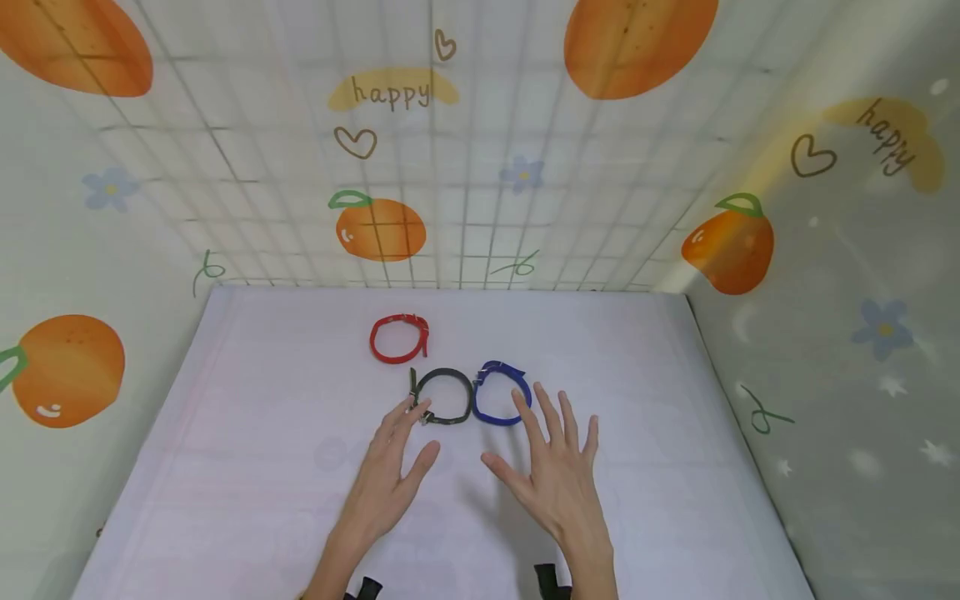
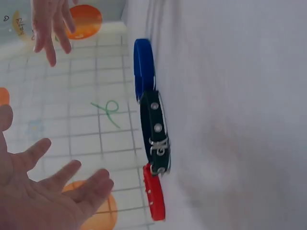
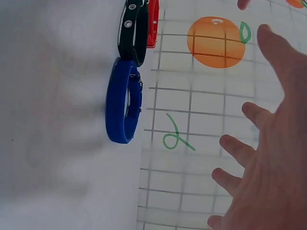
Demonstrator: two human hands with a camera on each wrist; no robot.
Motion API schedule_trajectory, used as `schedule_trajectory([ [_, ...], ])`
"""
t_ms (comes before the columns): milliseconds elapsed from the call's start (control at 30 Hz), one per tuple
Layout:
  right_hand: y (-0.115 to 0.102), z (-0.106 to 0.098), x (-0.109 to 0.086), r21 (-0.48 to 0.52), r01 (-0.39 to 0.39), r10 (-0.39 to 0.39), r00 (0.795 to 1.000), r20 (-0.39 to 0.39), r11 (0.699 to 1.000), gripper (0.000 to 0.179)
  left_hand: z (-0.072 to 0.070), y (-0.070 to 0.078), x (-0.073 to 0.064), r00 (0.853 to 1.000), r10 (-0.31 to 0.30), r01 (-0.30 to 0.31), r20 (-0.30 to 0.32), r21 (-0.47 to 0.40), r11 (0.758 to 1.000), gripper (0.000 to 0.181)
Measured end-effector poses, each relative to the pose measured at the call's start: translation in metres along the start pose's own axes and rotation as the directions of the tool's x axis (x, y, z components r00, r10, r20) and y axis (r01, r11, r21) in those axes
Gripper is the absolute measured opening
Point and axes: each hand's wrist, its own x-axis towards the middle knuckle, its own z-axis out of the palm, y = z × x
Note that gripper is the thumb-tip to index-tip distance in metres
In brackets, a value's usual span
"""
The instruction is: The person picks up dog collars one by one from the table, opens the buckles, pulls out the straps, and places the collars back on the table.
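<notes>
Nearest to the person are the two bare hands: the left hand (image 1: 384,485) and the right hand (image 1: 558,483) have their fingers spread apart, and neither of them holds anything; the wrist views show both well away from the straps. A little farther, near the left fingertips, the dark green collar (image 2: 153,120) stands on its edge as a ring, with its metal buckle (image 2: 159,145) at the near left side. At its right, touching or almost touching it, is the blue collar (image 3: 116,105), near the right fingers. In my judgement, the hands are ready above these two rings. To handle one well, I would lower the hand slowly, pinch the strap from above between thumb and forefinger, and lift it straight, because a push from the side could tip the ring or drag its neighbour. Farther and to the left stands the red collar (image 1: 392,360), apart from the others. All three are on a pale table (image 1: 225,450), which looks flat, with faint marks. Behind its far edge hangs a whitish curtain (image 1: 288,200), continuing along both sides, printed with oranges (image 1: 381,230) and the word "happy" (image 1: 392,89); a grid of dark lines (image 2: 101,139) is visible there too.
</notes>
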Motion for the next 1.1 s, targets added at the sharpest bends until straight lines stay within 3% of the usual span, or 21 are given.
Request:
schedule_trajectory([
  [133, 0.003, 0.003, 0.002, 0.009, -0.006, 0.006, 1.0, 0.01, 1.0, 0.097, 0.008, -0.002, 0.003, 1.0, 0.013, -0.01, 0.028, -0.119, 0.993, 0.056],
  [267, 0.008, 0.007, 0.005, 0.039, -0.008, 0.007, 1.0, 0.014, 0.999, 0.096, 0.021, -0.004, 0.005, 1.0, -0.006, 0.014, 0.03, -0.269, 0.963, 0.051],
  [500, 0.02, 0.018, 0.013, 0.134, 0.02, -0.02, 1.0, -0.004, 0.991, 0.097, 0.043, -0.003, 0.011, 0.991, -0.09, 0.128, 0.098, -0.512, 0.85, 0.045],
  [667, 0.027, 0.024, 0.019, 0.186, -0.025, 0.018, 0.999, 0.039, 0.982, 0.094, 0.053, 0.001, 0.021, 0.982, -0.135, 0.188, 0.133, -0.604, 0.774, 0.047],
  [900, 0.037, 0.038, 0.028, 0.221, -0.033, 0.025, 0.999, 0.041, 0.975, 0.083, 0.063, 0.007, 0.04, 0.979, -0.177, 0.205, 0.104, -0.545, 0.813, 0.047],
  [1100, 0.043, 0.048, 0.035, 0.232, -0.02, 0.024, 1.0, -0.014, 0.973, 0.07, 0.07, 0.009, 0.057, 0.984, -0.12, 0.172, 0.129, -0.56, 0.81, 0.048],
])
